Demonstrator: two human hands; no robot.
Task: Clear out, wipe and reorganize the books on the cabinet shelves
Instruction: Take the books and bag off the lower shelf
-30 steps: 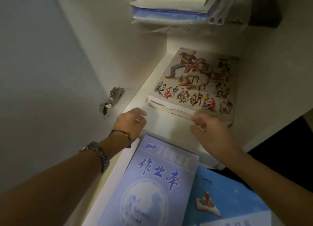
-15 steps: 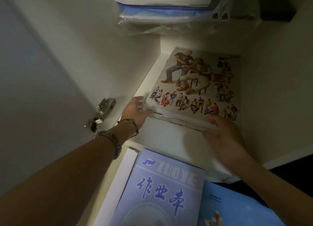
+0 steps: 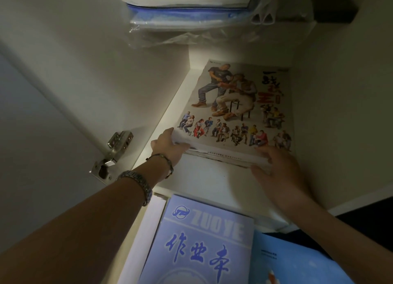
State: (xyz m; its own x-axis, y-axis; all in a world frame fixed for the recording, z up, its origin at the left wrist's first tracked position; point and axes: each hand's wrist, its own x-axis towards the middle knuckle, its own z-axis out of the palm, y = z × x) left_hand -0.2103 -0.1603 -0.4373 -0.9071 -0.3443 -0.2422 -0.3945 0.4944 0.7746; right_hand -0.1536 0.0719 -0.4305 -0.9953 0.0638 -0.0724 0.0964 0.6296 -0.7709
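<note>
Two hands, left (image 3: 170, 144) and right (image 3: 276, 166), grip clamped on magazine stack (image 3: 238, 117) atop dim white cabinet shelf (image 3: 208, 177).

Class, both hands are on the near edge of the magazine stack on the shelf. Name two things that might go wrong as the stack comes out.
1. The left hand and right hand hold the magazine stack only at its near corners; the thin, loose copies could sag or slip apart.
2. The blue notebook lies just below the shelf edge, so the stack may snag or push it on the way out.
</note>
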